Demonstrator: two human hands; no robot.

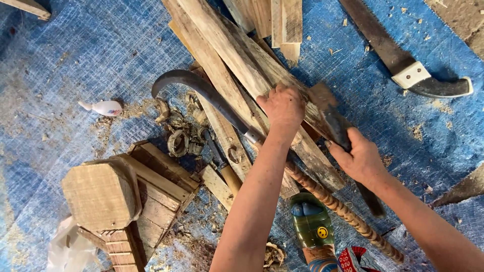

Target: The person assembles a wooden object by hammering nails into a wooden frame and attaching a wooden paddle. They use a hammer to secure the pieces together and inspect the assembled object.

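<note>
My left hand (284,108) is clenched over a long weathered wooden plank (252,70) that slants across the pile of boards. My right hand (360,160) grips the dark handle of a rusty hatchet (330,113), whose head rests against the plank just right of my left hand. A curved sickle (196,88) with a spiral-carved wooden handle (348,214) lies under my left forearm.
A large dark-handled knife (403,63) lies at the upper right on the blue tarp (91,55). A small wooden stool (121,196) stands at lower left. Wood shavings (181,136), a white bottle-like object (103,107) and my green sandal (310,221) are nearby.
</note>
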